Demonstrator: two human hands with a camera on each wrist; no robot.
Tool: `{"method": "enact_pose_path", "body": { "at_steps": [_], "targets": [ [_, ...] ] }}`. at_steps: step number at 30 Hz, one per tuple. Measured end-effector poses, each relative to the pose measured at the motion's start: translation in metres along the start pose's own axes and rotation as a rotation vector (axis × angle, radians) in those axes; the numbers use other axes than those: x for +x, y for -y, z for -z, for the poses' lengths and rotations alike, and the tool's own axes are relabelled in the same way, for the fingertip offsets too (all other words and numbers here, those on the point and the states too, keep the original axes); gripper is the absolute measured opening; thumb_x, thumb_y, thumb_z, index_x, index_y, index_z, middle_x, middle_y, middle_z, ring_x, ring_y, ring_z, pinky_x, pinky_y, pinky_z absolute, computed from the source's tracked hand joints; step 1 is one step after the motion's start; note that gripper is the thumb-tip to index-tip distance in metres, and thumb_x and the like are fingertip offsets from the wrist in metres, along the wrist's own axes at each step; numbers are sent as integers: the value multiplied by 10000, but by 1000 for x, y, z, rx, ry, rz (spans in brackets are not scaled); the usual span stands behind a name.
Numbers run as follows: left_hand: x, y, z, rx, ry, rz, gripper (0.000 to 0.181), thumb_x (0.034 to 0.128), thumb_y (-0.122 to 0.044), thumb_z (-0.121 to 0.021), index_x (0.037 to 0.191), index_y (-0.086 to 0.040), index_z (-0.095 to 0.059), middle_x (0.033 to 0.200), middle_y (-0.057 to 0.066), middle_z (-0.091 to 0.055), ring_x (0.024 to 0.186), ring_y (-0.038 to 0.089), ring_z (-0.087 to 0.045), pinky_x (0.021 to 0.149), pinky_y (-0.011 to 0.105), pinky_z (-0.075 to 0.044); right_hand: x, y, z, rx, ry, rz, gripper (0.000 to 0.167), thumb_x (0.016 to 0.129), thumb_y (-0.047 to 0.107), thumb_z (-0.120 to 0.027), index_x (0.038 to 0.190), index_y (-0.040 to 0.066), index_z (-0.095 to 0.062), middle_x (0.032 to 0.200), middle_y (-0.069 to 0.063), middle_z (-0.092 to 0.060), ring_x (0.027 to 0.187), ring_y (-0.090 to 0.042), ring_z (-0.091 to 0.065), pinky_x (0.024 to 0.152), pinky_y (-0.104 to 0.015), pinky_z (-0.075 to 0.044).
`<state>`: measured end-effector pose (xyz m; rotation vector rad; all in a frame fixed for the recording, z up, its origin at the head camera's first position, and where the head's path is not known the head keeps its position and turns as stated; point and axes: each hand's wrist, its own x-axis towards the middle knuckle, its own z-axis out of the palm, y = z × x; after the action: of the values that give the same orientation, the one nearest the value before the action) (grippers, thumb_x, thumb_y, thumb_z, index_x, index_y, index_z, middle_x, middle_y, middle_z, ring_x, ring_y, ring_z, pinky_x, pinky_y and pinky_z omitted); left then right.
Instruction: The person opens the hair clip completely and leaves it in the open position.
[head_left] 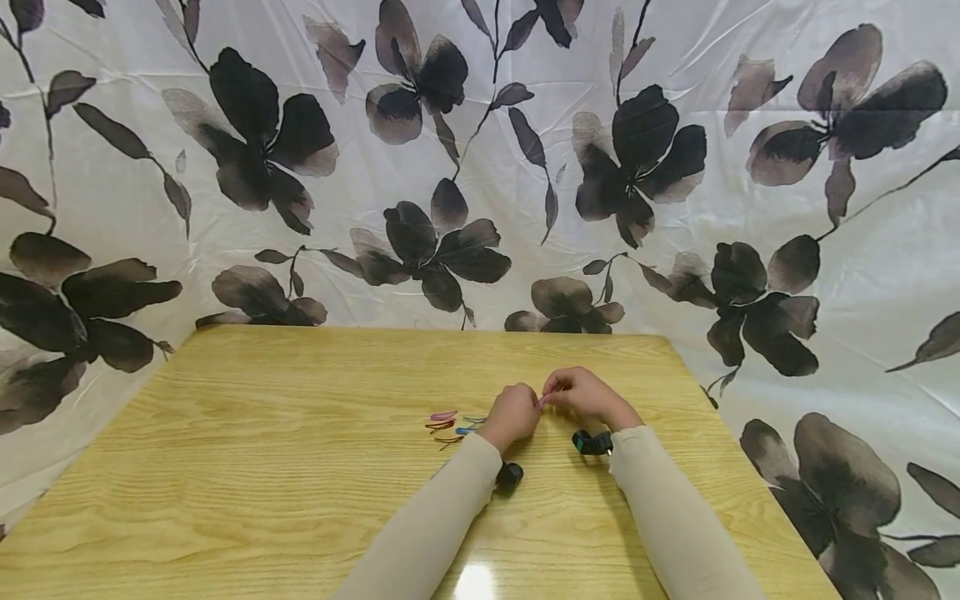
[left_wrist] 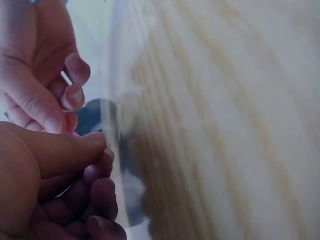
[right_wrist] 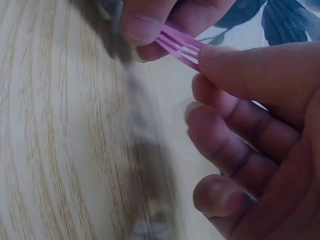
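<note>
Between my two hands stretches a pink snap hair clip [right_wrist: 181, 47], pinched at both ends. My left hand [head_left: 513, 412] grips one end with thumb and forefinger. The other end sits between the thumb and forefinger of my right hand [head_left: 588, 396], whose other fingers curl loosely below in the right wrist view. Fingertips cover both tips of the clip. To the left of my left hand, several hair clips lie on the table, among them a pink one [head_left: 443, 416], a red one [head_left: 440, 425] and a blue one [head_left: 466, 431], partly hidden by that hand.
A wood-grain table [head_left: 247, 467] lies under both arms. Behind it and along its right side hangs a white cloth [head_left: 525, 250] with dark flowers. Each wrist carries a black device [head_left: 592, 442].
</note>
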<state>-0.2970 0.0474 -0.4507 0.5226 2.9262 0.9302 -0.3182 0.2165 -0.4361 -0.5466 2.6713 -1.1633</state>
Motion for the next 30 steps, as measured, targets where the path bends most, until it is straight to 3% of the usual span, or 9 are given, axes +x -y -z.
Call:
{"method": "enact_pose_path", "body": {
  "at_steps": [6, 16, 22, 30],
  "targets": [
    [-2, 1, 10, -44, 6, 5, 135, 907, -87, -617, 881, -45, -742, 880, 53, -717, 794, 176, -623, 754, 320, -526, 0, 1, 0, 26, -62, -14, 56, 901, 169, -685, 893, 122, -715, 899, -80, -689, 717, -164, -530, 667, -301, -459],
    [-4, 7, 23, -128, 29, 24, 191, 949, -83, -565, 1010, -23, -736, 925, 77, -711, 746, 160, -581, 702, 296, -495, 0, 0, -2, 134, -89, -72, 107, 924, 192, -662, 945, 105, -720, 938, -177, -678, 711, -231, -556, 632, -317, -474],
    [-6, 15, 31, -198, 45, 40, 228, 977, -114, -537, 1055, -14, -726, 967, 88, -707, 736, 164, -569, 680, 295, -473, 0, 0, -7, 176, -101, -58, 137, 927, 186, -656, 988, 77, -712, 968, -206, -674, 729, -253, -590, 648, -321, -486],
    [-12, 24, 40, -208, 6, 43, 236, 977, -157, -541, 1038, -43, -739, 1008, 71, -713, 853, 176, -613, 786, 358, -512, 0, 6, -16, 205, -139, -65, 167, 923, 211, -664, 1020, 93, -729, 989, -173, -694, 763, -248, -604, 652, -322, -487]
  ]
}}
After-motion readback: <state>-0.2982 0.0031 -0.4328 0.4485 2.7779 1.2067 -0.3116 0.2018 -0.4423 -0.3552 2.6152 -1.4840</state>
